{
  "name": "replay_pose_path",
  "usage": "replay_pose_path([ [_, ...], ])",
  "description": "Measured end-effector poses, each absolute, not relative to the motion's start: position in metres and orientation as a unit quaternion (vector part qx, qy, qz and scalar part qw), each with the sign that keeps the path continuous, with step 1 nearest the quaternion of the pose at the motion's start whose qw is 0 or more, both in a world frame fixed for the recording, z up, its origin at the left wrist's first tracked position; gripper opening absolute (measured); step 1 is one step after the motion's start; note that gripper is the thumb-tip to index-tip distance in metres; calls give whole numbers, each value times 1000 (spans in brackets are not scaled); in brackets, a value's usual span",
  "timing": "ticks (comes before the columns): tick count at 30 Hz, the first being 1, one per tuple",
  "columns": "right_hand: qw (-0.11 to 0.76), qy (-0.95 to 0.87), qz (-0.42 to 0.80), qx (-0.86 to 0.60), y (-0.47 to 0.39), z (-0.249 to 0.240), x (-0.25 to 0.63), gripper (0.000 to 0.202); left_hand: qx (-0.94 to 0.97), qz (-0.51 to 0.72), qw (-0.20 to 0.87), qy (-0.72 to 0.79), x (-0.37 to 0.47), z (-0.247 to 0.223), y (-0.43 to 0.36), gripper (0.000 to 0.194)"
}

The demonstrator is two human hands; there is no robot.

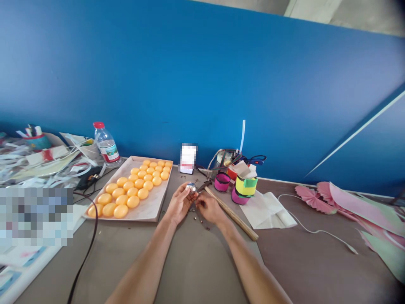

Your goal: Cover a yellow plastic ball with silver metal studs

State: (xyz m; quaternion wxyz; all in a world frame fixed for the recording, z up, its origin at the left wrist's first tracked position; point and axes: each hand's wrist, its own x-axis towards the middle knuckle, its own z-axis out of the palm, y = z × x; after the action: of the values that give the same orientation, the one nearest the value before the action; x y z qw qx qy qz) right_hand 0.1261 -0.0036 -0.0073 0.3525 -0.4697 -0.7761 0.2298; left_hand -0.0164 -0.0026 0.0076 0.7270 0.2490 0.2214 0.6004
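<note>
My left hand is closed on a small shiny silver object, held up over the grey table. Close beside it on the right, my right hand has its fingers pinched together near the silver object; what they hold is too small to make out. A dark tool lies just past the right fingers. Several tiny dark bits are scattered on the table around both hands.
Left stands a tray of orange balls, with a bottle behind. A wooden stick, pink ring, yellow-green container and white cloth lie right. A phone leans on the blue partition.
</note>
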Motion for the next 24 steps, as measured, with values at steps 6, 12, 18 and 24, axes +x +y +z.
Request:
replay_pose_path([
  [6, 457, -614, 421, -487, -1, 5, 129, 8, 270, 592, 724, 227, -16, 4, -2, 33],
  [12, 588, -456, 538, -396, 1, 10, 128, 10, 282, 581, 728, 232, -15, 4, -2, 33],
  [18, 584, -434, 580, -366, -4, 19, 121, 15, 297, 582, 726, 214, -15, 5, -3, 31],
  [24, 566, -417, 611, -363, -7, 27, 119, 19, 308, 579, 726, 206, -13, 6, -5, 31],
])
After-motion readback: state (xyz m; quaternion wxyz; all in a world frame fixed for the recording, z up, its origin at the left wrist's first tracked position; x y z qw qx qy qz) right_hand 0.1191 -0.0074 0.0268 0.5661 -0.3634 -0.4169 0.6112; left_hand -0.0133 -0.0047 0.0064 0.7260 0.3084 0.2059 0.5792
